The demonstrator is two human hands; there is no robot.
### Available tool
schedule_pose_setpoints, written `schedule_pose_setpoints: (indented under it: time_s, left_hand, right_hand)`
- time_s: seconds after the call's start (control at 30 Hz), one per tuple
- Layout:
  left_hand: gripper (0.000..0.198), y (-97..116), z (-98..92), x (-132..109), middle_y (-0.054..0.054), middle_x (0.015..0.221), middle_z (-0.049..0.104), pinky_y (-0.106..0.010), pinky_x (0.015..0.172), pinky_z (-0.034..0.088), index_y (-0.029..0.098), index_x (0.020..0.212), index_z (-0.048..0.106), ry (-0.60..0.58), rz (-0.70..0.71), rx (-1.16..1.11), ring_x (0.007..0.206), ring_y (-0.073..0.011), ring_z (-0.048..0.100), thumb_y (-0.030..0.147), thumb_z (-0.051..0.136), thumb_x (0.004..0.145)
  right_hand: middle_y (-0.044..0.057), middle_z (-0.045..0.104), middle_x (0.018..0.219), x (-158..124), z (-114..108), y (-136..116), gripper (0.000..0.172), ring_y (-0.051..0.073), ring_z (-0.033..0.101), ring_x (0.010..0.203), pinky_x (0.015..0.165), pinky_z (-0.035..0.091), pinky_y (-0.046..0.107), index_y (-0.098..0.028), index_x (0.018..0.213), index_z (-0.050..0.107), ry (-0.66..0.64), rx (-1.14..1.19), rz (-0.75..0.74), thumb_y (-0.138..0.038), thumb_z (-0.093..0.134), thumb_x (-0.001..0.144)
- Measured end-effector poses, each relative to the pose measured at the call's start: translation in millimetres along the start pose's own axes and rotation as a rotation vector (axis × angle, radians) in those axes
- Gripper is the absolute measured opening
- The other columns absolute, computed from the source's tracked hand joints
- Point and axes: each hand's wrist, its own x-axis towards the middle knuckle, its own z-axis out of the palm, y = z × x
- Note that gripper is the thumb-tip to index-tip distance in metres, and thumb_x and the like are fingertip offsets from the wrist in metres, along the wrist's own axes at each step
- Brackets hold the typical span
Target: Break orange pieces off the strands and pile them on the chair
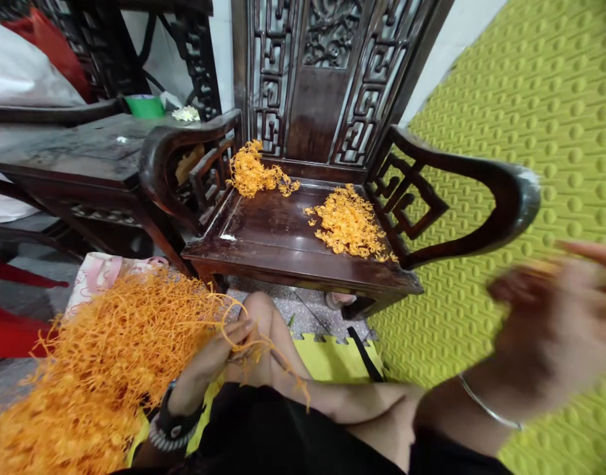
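Note:
My left hand (222, 351) rests by my knee, fingers closed on orange strands (243, 340) pulled from a big tangled orange heap (100, 369) at my left. My right hand (555, 316) is raised at the right, smeared by motion; its fingers cannot be read. Ahead stands a dark carved wooden chair (283, 244). On its seat lie two orange piles: a stringy one (253, 173) at the back left and a heap of small pieces (347, 224) at the right.
A dark wooden table (70, 155) stands left of the chair, with a green container (145, 105) behind it. Green-yellow foam mat (531, 132) covers the floor at right. A red object (10, 316) sits at far left. A pink-white bag (102, 274) lies behind the orange heap.

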Motion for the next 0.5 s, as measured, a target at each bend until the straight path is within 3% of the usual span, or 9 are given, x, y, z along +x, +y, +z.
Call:
schedule_pose_setpoints:
  time_s: [0.03,0.07,0.1,0.2,0.27,0.33,0.4,0.43,0.5]
  left_hand:
    - [0.051,5.2,1.7,0.8,0.006,0.048,0.032,-0.019,0.041,0.017,0.016,0.055,0.041,0.027,0.004,-0.032,0.043,-0.0042,0.026,0.055,0.068,0.074]
    - [0.048,11.1,6.3,1.4,0.006,0.051,0.034,-0.017,0.041,0.020,0.016,0.058,0.043,0.035,0.013,-0.074,0.044,-0.0043,0.028,0.052,0.070,0.073]
    - [0.043,16.9,13.0,2.1,0.005,0.054,0.037,-0.017,0.042,0.024,0.016,0.061,0.044,0.030,0.045,-0.127,0.047,-0.0047,0.032,0.047,0.071,0.072]
    - [0.023,28.3,35.4,6.3,0.001,0.071,0.050,-0.017,0.054,0.039,0.016,0.074,0.051,-0.054,0.204,-0.219,0.061,-0.0077,0.046,0.030,0.069,0.073]
    - [0.014,29.7,45.8,10.1,-0.002,0.080,0.053,-0.019,0.057,0.042,0.015,0.081,0.056,-0.101,0.277,-0.213,0.064,-0.0080,0.047,0.027,0.063,0.078]
    - [0.012,28.7,51.6,13.5,-0.002,0.081,0.054,-0.020,0.056,0.041,0.015,0.087,0.058,-0.107,0.326,-0.187,0.059,-0.0072,0.045,0.027,0.058,0.083]
    - [0.016,27.7,55.2,16.2,-0.001,0.072,0.051,-0.022,0.054,0.040,0.015,0.092,0.060,-0.128,0.367,-0.169,0.053,-0.0070,0.041,0.029,0.056,0.085]
    - [0.019,27.4,56.8,17.3,0.000,0.066,0.049,-0.023,0.052,0.039,0.014,0.095,0.061,-0.151,0.378,-0.164,0.050,-0.0074,0.040,0.029,0.056,0.084]
    - [0.028,26.4,60.3,19.2,0.002,0.058,0.044,-0.024,0.051,0.038,0.014,0.103,0.063,-0.213,0.370,-0.151,0.048,-0.0088,0.038,0.032,0.055,0.084]
  right_hand:
    - [0.003,0.060,0.082,21.0,0.0,8.5,0.016,0.023,0.055,0.076,0.059,0.045,0.034,-0.037,0.103,0.058,0.084,-0.021,-0.052,-0.046,0.055,0.089]
    - [0.004,0.059,0.082,43.8,1.0,19.7,0.014,0.021,0.054,0.073,0.063,0.044,0.035,-0.032,0.099,0.059,0.258,-0.212,-0.169,-0.039,0.059,0.087]
    - [0.005,0.060,0.081,66.8,2.5,33.2,0.012,0.021,0.054,0.070,0.067,0.045,0.037,-0.027,0.091,0.059,0.318,-0.426,-0.203,-0.037,0.057,0.086]
    - [0.010,0.060,0.081,121.4,8.7,77.3,0.010,0.026,0.056,0.082,0.085,0.041,0.048,-0.018,0.071,0.060,0.292,-0.605,-0.127,-0.023,0.068,0.071]
    - [0.015,0.062,0.091,134.2,13.8,96.2,0.012,0.035,0.055,0.098,0.094,0.036,0.056,-0.017,0.066,0.059,0.294,-0.752,-0.057,-0.020,0.071,0.066]
    - [0.018,0.061,0.106,124.9,21.7,98.5,0.009,0.037,0.052,0.110,0.098,0.034,0.057,-0.017,0.072,0.062,0.311,-0.840,-0.101,-0.022,0.069,0.069]
    - [0.014,0.062,0.113,97.3,34.3,85.5,0.010,0.032,0.054,0.112,0.100,0.037,0.052,-0.018,0.085,0.065,0.260,-0.751,-0.287,-0.025,0.065,0.077]
    - [0.012,0.063,0.112,79.2,42.6,75.4,0.012,0.029,0.056,0.111,0.101,0.040,0.049,-0.020,0.091,0.066,0.179,-0.648,-0.395,-0.028,0.062,0.082]
    - [0.008,0.066,0.112,40.7,61.5,53.4,0.020,0.026,0.059,0.110,0.101,0.042,0.046,-0.023,0.102,0.066,-0.144,-0.468,-0.435,-0.029,0.064,0.084]
